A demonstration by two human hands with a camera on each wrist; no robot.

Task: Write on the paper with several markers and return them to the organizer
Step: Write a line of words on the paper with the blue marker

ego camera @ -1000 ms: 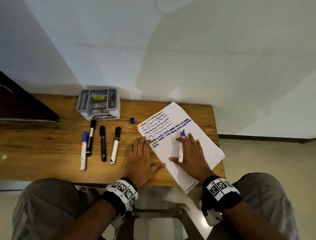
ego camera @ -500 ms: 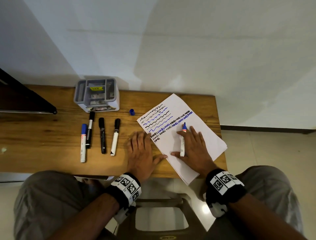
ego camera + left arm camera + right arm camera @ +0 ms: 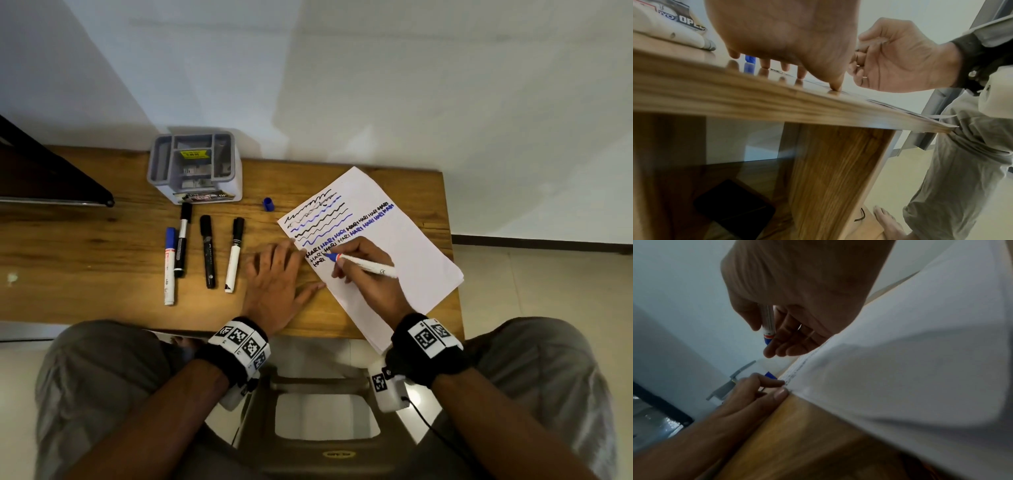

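Observation:
A white paper (image 3: 404,250) with black and blue wavy lines and rows of words lies tilted at the table's right. My right hand (image 3: 342,265) grips an uncapped blue marker (image 3: 370,267) in a writing hold, its tip at the short third row of words near the paper's left edge. The same marker (image 3: 767,324) shows between thumb and fingers in the right wrist view. My left hand (image 3: 277,274) lies flat on the table with its fingertips at the paper's left edge. A loose blue cap (image 3: 269,204) lies above the paper's top left corner.
A grey organizer (image 3: 195,168) stands at the back of the wooden table (image 3: 85,267). Several capped markers lie in a row before it: a blue one (image 3: 169,263), two black ones (image 3: 208,251) and a white one with a black cap (image 3: 234,255). A dark object (image 3: 51,178) overhangs far left.
My right hand has turned the blue marker from pointing away to pointing left, and carried its tip leftward down to the third row of words. The left hand has stayed flat.

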